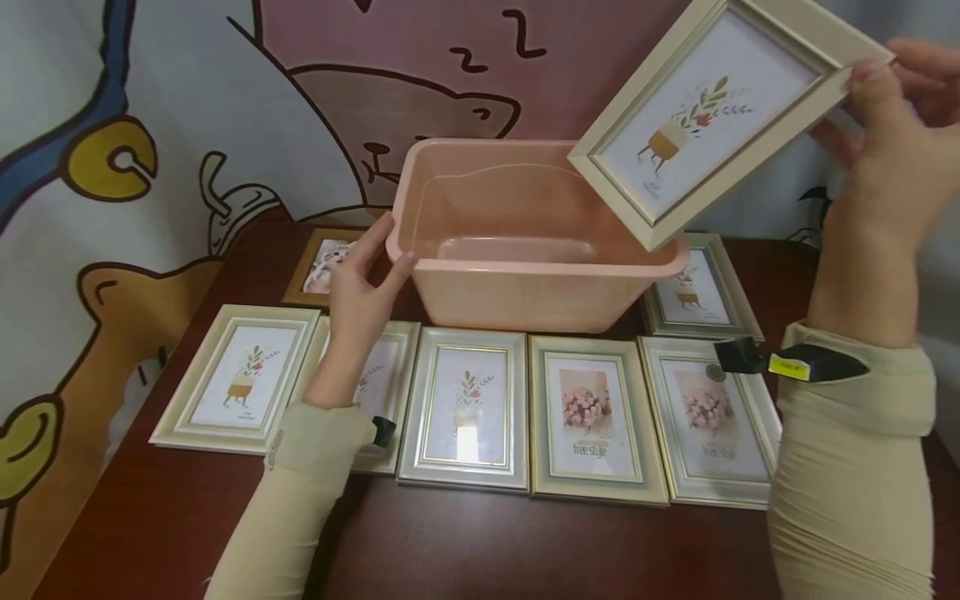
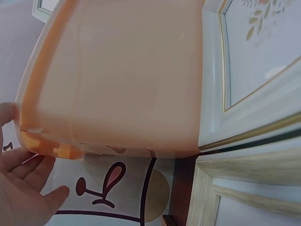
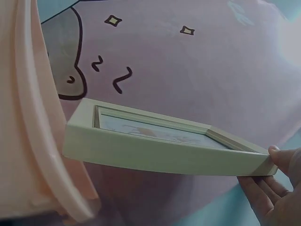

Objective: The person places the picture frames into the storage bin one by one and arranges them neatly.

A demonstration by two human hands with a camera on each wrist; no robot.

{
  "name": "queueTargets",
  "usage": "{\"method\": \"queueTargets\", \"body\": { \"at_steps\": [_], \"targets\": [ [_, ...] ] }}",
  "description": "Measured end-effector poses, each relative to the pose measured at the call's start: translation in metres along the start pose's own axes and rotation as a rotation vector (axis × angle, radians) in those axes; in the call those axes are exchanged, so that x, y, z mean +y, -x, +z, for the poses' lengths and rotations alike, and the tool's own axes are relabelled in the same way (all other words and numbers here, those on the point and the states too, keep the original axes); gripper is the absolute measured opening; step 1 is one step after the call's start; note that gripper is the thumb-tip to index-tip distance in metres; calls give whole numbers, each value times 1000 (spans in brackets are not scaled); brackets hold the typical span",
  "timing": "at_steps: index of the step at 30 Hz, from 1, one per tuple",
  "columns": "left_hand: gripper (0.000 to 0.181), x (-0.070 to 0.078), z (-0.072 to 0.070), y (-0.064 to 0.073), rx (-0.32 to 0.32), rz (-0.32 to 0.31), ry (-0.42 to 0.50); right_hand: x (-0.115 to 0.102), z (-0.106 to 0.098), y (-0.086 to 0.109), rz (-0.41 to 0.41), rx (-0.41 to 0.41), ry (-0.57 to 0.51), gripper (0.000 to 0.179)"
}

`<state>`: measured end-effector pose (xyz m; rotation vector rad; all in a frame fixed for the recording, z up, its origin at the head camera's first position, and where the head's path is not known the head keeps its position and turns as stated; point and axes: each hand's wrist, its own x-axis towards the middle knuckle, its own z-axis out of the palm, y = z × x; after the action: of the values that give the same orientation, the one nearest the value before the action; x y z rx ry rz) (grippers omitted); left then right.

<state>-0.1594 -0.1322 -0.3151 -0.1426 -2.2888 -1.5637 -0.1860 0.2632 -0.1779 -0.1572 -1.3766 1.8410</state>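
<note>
Over the right end of a pink plastic bin (image 1: 536,298), my right hand (image 1: 900,142) pinches a cream picture frame (image 1: 720,125) by one corner, thumb on the front and fingers behind. The frame is tilted, its lower corner above the bin's rim, and shows a potted-plant print. In the right wrist view the held frame (image 3: 160,155) lies nearly edge-on beside the bin's side (image 3: 37,141). My left hand (image 1: 360,296) grips the bin at its left rim corner, thumb at the front. No object shows in the part of the bin's inside that is visible.
Before the bin, a row of framed prints lies flat on the dark red table (image 1: 450,550), including a silver frame (image 1: 465,408) and a flower-print frame (image 1: 592,417). A brown frame (image 1: 300,271) lies behind left, a grey-green frame (image 1: 701,287) at right. A cartoon-patterned wall covering (image 1: 420,92) stands behind.
</note>
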Motion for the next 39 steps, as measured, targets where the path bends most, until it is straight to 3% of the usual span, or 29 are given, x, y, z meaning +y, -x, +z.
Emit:
{"method": "queueTargets", "body": {
  "at_steps": [9, 18, 26, 39],
  "targets": [
    [56, -2, 0, -1, 3, 21, 17, 21, 11, 9, -100, -27, 32, 17],
    [56, -1, 1, -1, 5, 17, 19, 33, 16, 25, -85, -58, 67, 11],
    [55, -2, 1, 0, 0, 7, 24, 48, 13, 30, -66, -95, 27, 13],
    [56, -2, 2, 0, 6, 1, 4, 63, 7, 37, -98, -107, 178, 15]
  ]
}}
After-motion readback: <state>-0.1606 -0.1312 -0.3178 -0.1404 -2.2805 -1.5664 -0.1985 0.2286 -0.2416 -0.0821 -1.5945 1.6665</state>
